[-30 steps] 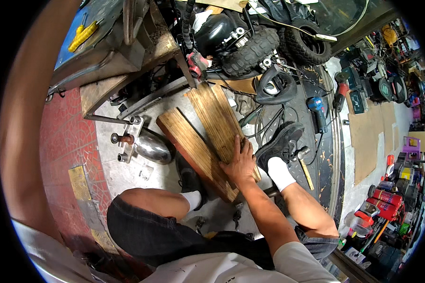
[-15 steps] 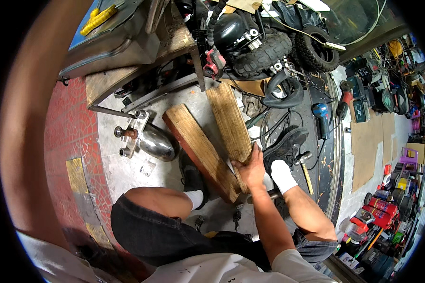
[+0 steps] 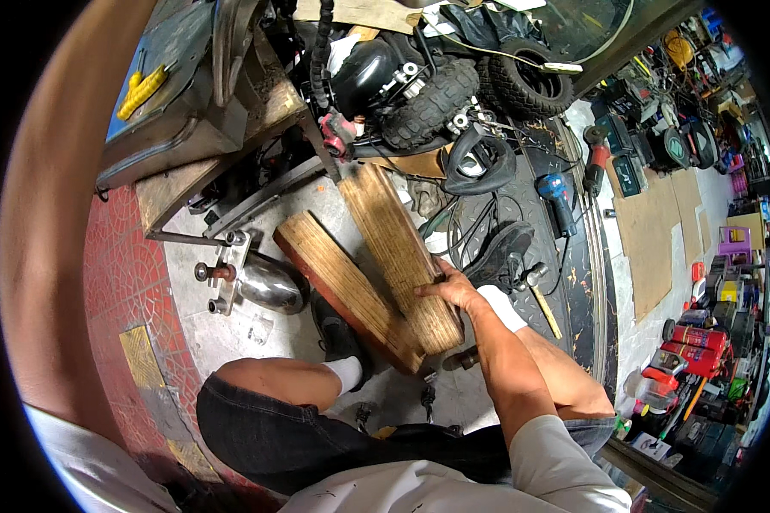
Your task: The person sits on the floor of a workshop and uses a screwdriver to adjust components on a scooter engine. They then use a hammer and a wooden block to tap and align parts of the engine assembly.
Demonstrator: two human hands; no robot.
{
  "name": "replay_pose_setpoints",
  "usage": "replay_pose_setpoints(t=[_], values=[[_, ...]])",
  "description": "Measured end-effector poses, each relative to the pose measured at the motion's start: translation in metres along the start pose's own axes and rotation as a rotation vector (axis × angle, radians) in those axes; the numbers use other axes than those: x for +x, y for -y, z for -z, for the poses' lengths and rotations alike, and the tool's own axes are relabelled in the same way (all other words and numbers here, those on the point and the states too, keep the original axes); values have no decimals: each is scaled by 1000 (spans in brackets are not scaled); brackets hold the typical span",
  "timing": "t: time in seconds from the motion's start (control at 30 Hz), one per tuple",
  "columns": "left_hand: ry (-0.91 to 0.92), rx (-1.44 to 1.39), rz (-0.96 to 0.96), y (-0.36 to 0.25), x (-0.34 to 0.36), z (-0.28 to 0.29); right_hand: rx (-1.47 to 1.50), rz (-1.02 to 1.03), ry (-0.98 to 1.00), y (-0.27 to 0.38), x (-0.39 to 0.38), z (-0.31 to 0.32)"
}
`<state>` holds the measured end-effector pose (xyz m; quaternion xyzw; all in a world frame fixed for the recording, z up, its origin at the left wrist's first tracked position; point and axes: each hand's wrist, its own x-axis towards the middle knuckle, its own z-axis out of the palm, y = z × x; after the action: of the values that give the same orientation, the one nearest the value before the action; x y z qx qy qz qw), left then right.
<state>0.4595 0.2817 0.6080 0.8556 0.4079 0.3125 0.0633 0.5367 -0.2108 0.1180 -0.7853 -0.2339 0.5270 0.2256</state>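
Observation:
My right hand [image 3: 455, 291] grips the right edge of a thick wooden beam [image 3: 393, 248], with the thumb on its upper face and the fingers along its side. Beside it, at a slant, a second wooden beam [image 3: 338, 278] with a reddish-brown side lies on the floor. The near ends of the two beams meet or overlap, while their far ends stand apart. My left forearm [image 3: 60, 231] reaches up along the left side of the picture, and the left hand is beyond the frame.
A polished metal part with a bracket [image 3: 269, 285] lies left of the beams. A workbench [image 3: 167, 201] stands behind it. Knobbly tyres [image 3: 432, 103] sit at the back. To the right are a hammer [image 3: 545, 309], a blue power tool [image 3: 556, 203] and a red grinder [image 3: 596, 158].
The right beam's near end has turned and shifted toward the left beam, so the gap between them has narrowed. My right hand's grip sits higher along its edge. The whole view has shifted somewhat.

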Motion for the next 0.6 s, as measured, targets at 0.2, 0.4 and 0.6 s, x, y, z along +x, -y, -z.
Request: replay_pose_setpoints(t=[0.2,0.4,0.6], values=[[3,-28,44,-8,-2,0,495,53,54,-3,-6,-10],[0,-40,30,-4,2,1,928,-64,344,-26,-8,-17],[-5,-33,-12,4,2,1,914,-150,176,34,-22,-5]])
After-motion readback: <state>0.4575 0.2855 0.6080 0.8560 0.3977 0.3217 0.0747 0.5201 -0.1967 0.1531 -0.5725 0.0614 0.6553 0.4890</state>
